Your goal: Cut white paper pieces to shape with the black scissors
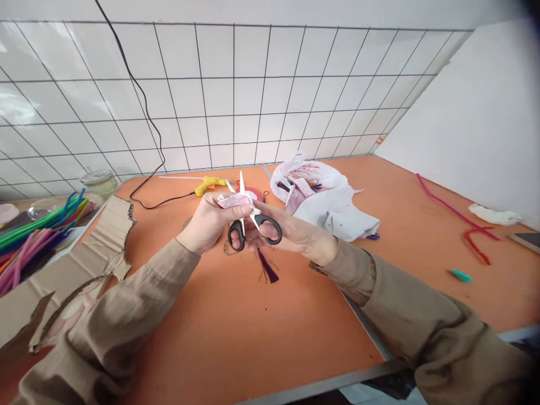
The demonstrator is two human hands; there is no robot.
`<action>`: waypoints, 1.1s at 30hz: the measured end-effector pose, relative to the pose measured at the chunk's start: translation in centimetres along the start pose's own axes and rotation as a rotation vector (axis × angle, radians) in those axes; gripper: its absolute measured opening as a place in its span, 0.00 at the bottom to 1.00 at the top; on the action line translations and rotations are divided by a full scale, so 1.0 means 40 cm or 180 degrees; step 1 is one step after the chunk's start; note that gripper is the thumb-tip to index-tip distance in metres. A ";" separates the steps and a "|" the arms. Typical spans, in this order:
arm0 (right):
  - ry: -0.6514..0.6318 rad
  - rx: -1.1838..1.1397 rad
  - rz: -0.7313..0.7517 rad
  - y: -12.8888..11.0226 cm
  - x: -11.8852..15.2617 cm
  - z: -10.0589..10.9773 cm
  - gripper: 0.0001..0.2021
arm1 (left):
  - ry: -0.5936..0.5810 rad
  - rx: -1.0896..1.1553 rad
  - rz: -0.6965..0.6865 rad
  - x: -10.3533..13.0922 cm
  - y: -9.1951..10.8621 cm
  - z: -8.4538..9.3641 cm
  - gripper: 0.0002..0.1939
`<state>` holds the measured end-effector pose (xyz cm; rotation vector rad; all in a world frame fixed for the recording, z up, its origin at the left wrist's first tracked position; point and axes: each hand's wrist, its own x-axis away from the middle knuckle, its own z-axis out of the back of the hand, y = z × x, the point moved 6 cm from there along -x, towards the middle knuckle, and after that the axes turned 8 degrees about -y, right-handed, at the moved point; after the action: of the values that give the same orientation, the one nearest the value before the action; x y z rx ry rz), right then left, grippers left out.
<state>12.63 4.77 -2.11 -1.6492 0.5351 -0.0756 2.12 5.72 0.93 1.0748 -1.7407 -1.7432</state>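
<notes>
My left hand [206,222] is closed around a small, crumpled pale pink piece of fabric [233,200], its thumb pressed on top. Black-handled scissors [242,183] cross in front of the fabric with blades parted and pointing away from me. My right hand [291,229] grips the scissors near their handles, and its fingertips meet those of my left hand. Below the hands shows a dark purple tassel [267,268]; whether it is joined to the fabric is hidden. Part of a red ring-shaped item [253,192] shows just behind the fingers.
A yellow glue gun [210,184] with a black cord lies behind my left hand. Further right sits a white plastic bag [333,208] with fabric and tassels. Torn cardboard [90,247] and colourful pipe cleaners [37,242] are at left. Red strips [476,244] lie at right.
</notes>
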 end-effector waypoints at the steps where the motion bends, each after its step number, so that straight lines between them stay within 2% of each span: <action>1: 0.0057 -0.0023 0.0039 0.002 -0.002 0.006 0.30 | -0.0062 -0.0011 -0.0045 0.000 0.006 -0.004 0.13; 5: 0.0615 -0.0154 0.0056 0.001 -0.003 0.040 0.16 | -0.0137 -0.0026 -0.0258 0.003 0.037 -0.018 0.10; 7: 0.0816 -0.0235 0.0082 -0.002 -0.003 0.048 0.12 | -0.0109 -0.0155 -0.0339 0.005 0.050 -0.025 0.08; 13: 0.1174 -0.0269 -0.0029 0.008 -0.004 0.056 0.17 | 0.0059 -0.0480 -0.0325 0.011 0.065 -0.042 0.10; 15: 0.1236 -0.0378 0.0040 0.003 -0.005 0.062 0.15 | 0.0131 -0.0649 -0.0399 0.012 0.063 -0.036 0.09; 16: 0.1272 -0.0477 0.0119 -0.002 -0.004 0.068 0.13 | 0.0228 -0.0801 -0.0483 0.012 0.062 -0.028 0.09; 18: 0.1353 -0.0713 0.0234 -0.013 0.001 0.083 0.11 | 0.0721 -0.1335 -0.0777 0.019 0.065 0.002 0.06; 20: 0.1375 -0.0883 0.0168 -0.020 0.007 0.095 0.14 | 0.1256 -0.1959 -0.1095 0.032 0.070 0.029 0.04; 22: 0.1299 -0.0897 0.0083 -0.027 0.009 0.095 0.17 | 0.1529 -0.2426 -0.1457 0.044 0.076 0.039 0.04; 24: 0.1280 -0.0798 0.0184 -0.040 0.010 0.087 0.18 | 0.1625 -0.2888 -0.1766 0.055 0.084 0.036 0.04; 27: 0.1429 -0.0627 0.0554 -0.061 0.009 0.068 0.16 | 0.1561 -0.3609 -0.2106 0.064 0.094 0.015 0.06; 30: 0.1552 -0.0613 0.0699 -0.064 0.006 0.051 0.20 | 0.1469 -0.4131 -0.2369 0.068 0.096 -0.004 0.10; 33: 0.1763 -0.0672 0.0844 -0.067 0.008 0.049 0.12 | 0.1455 -0.4402 -0.2557 0.070 0.094 -0.013 0.09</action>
<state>14.42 6.59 0.02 -1.7447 1.2131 -0.2934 0.07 2.85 4.06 1.2724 0.3943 -2.1694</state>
